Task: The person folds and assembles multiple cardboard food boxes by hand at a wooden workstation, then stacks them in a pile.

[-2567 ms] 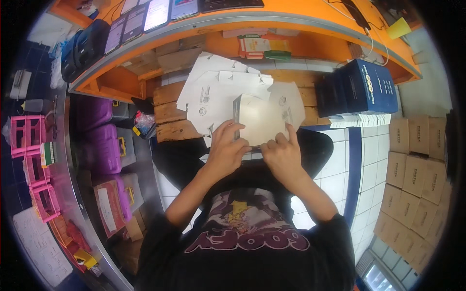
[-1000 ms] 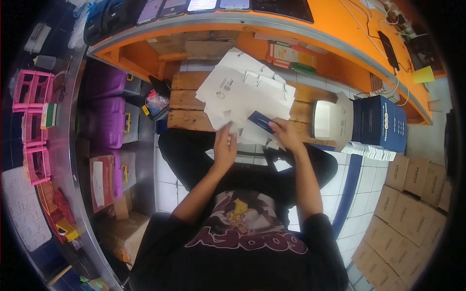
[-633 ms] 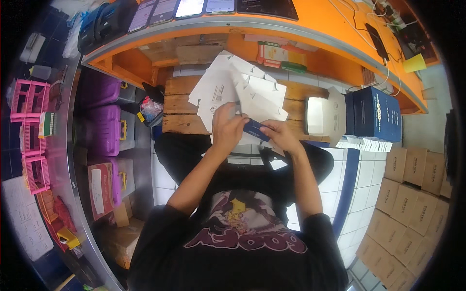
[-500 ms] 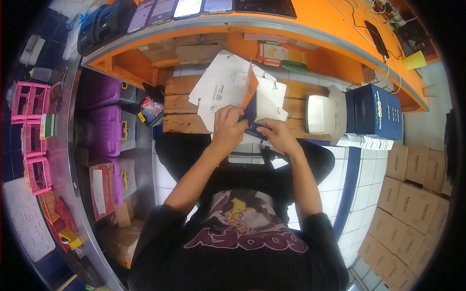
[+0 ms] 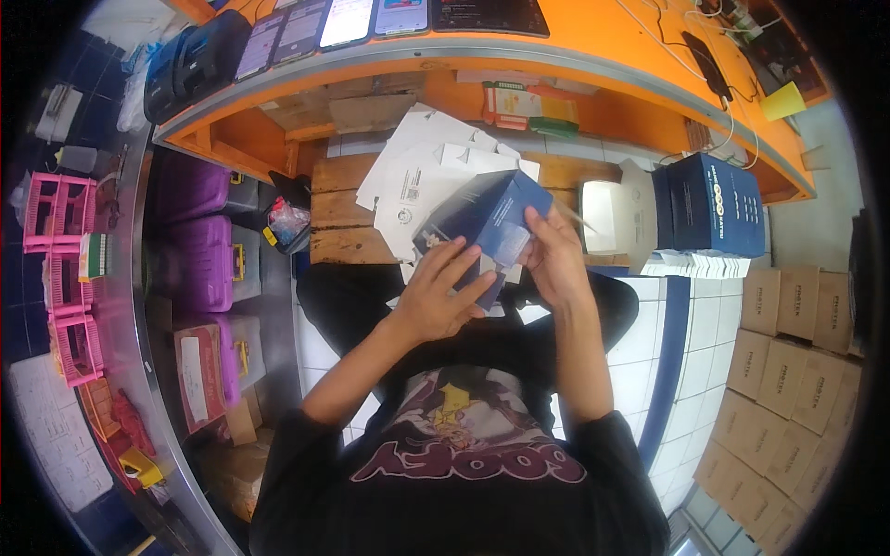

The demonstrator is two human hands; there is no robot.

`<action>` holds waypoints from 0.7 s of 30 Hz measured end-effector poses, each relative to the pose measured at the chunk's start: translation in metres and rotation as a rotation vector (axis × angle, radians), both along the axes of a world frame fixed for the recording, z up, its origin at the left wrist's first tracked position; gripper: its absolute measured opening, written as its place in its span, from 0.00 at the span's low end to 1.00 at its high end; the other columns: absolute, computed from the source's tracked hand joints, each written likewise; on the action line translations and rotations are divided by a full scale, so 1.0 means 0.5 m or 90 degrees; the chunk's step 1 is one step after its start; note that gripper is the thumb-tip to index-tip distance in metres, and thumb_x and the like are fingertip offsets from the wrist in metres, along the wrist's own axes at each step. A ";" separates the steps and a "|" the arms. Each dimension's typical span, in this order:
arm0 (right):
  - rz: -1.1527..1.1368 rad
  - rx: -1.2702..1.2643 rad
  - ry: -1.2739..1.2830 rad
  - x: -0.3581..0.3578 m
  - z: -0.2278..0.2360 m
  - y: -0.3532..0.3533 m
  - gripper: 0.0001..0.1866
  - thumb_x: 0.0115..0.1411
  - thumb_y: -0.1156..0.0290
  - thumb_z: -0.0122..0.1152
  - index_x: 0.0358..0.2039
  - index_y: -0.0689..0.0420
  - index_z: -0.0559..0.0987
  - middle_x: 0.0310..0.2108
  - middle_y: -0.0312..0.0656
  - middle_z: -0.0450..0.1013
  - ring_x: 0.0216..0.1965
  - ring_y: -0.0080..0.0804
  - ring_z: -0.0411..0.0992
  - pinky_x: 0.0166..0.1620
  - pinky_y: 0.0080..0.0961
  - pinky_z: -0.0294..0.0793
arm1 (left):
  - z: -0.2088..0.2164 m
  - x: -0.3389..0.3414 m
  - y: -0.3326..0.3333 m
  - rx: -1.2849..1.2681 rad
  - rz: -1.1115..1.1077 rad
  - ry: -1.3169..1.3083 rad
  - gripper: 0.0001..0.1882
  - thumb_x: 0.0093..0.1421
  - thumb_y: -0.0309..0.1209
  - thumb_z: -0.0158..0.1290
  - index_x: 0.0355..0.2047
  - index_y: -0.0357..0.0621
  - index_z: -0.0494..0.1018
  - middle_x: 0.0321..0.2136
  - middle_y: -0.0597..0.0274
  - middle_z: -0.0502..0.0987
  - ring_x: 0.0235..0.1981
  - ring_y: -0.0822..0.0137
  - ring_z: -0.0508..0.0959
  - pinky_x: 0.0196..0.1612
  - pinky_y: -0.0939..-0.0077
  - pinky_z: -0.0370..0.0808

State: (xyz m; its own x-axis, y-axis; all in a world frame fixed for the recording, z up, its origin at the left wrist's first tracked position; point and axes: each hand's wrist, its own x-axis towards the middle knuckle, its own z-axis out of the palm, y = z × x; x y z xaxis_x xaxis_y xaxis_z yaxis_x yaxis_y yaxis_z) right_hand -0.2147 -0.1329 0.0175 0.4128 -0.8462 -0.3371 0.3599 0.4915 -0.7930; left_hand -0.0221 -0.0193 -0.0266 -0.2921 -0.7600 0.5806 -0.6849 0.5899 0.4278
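A dark blue cardboard box point(image 5: 512, 208), partly folded, is tilted between my hands above the low wooden bench point(image 5: 345, 204). My right hand point(image 5: 556, 258) grips its right edge, thumb on the printed panel. My left hand point(image 5: 438, 295) holds the lower left side, fingers spread over the blue face and its thumb hidden. Behind the box, several flat white cardboard blanks point(image 5: 394, 176) lie fanned out on the bench. An open box with a white inside point(image 5: 604, 218) stands to the right of my right hand.
Blue boxes point(image 5: 718, 204) stand at the bench's right end. Beyond is an orange desk point(image 5: 593, 69) with phones point(image 5: 350, 20) along its edge. Purple-lidded bins point(image 5: 211, 264) sit under the metal counter at left. Brown cartons point(image 5: 774, 389) are stacked at right.
The box has turned and risen, so its blue printed outside now faces up. My left hand's fingers have spread over it, and my right hand has moved up its right edge.
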 end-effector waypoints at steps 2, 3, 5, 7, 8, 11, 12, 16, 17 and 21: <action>0.028 0.052 -0.087 -0.009 -0.018 0.014 0.18 0.76 0.58 0.52 0.59 0.54 0.72 0.46 0.40 0.81 0.41 0.33 0.83 0.43 0.33 0.84 | 0.002 0.011 -0.012 -0.052 0.008 -0.013 0.35 0.49 0.36 0.70 0.60 0.50 0.77 0.63 0.47 0.70 0.62 0.39 0.73 0.62 0.48 0.74; 0.039 0.067 -0.130 -0.007 -0.017 0.024 0.19 0.76 0.58 0.52 0.60 0.55 0.72 0.47 0.41 0.81 0.42 0.35 0.83 0.44 0.33 0.85 | 0.006 0.012 -0.017 -0.052 0.015 0.000 0.36 0.48 0.36 0.70 0.60 0.49 0.77 0.63 0.45 0.70 0.62 0.38 0.73 0.61 0.48 0.74; 0.077 0.082 -0.236 -0.012 -0.050 0.040 0.20 0.77 0.56 0.51 0.61 0.55 0.71 0.48 0.44 0.82 0.45 0.37 0.83 0.44 0.36 0.86 | 0.019 0.014 -0.026 -0.051 0.030 0.027 0.37 0.47 0.35 0.71 0.60 0.49 0.77 0.63 0.42 0.70 0.61 0.38 0.73 0.61 0.48 0.74; 0.056 0.054 -0.228 0.016 -0.036 0.065 0.20 0.77 0.55 0.50 0.60 0.54 0.71 0.49 0.42 0.81 0.47 0.36 0.82 0.46 0.37 0.85 | 0.024 0.014 -0.035 -0.052 0.073 0.019 0.36 0.47 0.34 0.71 0.59 0.48 0.78 0.62 0.38 0.69 0.60 0.38 0.74 0.60 0.48 0.75; 0.047 0.040 -0.225 0.031 -0.031 0.076 0.20 0.77 0.55 0.49 0.60 0.53 0.71 0.49 0.42 0.81 0.49 0.35 0.82 0.47 0.38 0.84 | 0.026 0.014 -0.038 -0.052 0.096 0.014 0.35 0.47 0.34 0.71 0.59 0.47 0.78 0.62 0.36 0.69 0.59 0.38 0.75 0.59 0.48 0.76; 0.015 0.062 -0.238 0.039 -0.071 0.094 0.15 0.75 0.60 0.56 0.56 0.54 0.74 0.44 0.37 0.79 0.44 0.29 0.80 0.51 0.37 0.81 | 0.032 0.001 -0.042 -0.044 0.136 0.007 0.33 0.48 0.32 0.71 0.57 0.47 0.79 0.59 0.35 0.69 0.56 0.37 0.73 0.59 0.49 0.73; 0.000 0.067 -0.219 0.044 -0.070 0.098 0.15 0.75 0.61 0.57 0.56 0.54 0.75 0.43 0.37 0.79 0.43 0.28 0.80 0.51 0.36 0.82 | 0.034 -0.003 -0.042 -0.044 0.146 0.008 0.32 0.49 0.32 0.71 0.57 0.47 0.79 0.59 0.35 0.69 0.56 0.37 0.73 0.59 0.49 0.72; -0.068 -0.001 -0.033 0.063 -0.022 0.134 0.14 0.72 0.66 0.61 0.56 0.54 0.76 0.44 0.36 0.79 0.45 0.21 0.76 0.51 0.32 0.81 | 0.036 -0.009 -0.032 -0.001 0.167 0.046 0.32 0.51 0.31 0.70 0.58 0.48 0.79 0.59 0.38 0.69 0.58 0.39 0.70 0.60 0.51 0.68; -0.045 -0.014 -0.012 0.065 -0.035 0.137 0.14 0.73 0.64 0.59 0.55 0.55 0.77 0.46 0.36 0.79 0.46 0.20 0.75 0.51 0.27 0.79 | 0.040 -0.012 -0.029 0.006 0.173 0.053 0.32 0.51 0.31 0.70 0.58 0.47 0.79 0.59 0.39 0.69 0.59 0.40 0.69 0.60 0.52 0.68; -0.021 0.003 -0.081 0.040 -0.063 0.127 0.15 0.74 0.63 0.58 0.55 0.58 0.78 0.48 0.36 0.80 0.49 0.23 0.77 0.52 0.23 0.76 | 0.066 -0.015 -0.019 0.042 0.147 0.128 0.46 0.47 0.35 0.75 0.66 0.39 0.69 0.61 0.41 0.69 0.58 0.46 0.71 0.59 0.54 0.69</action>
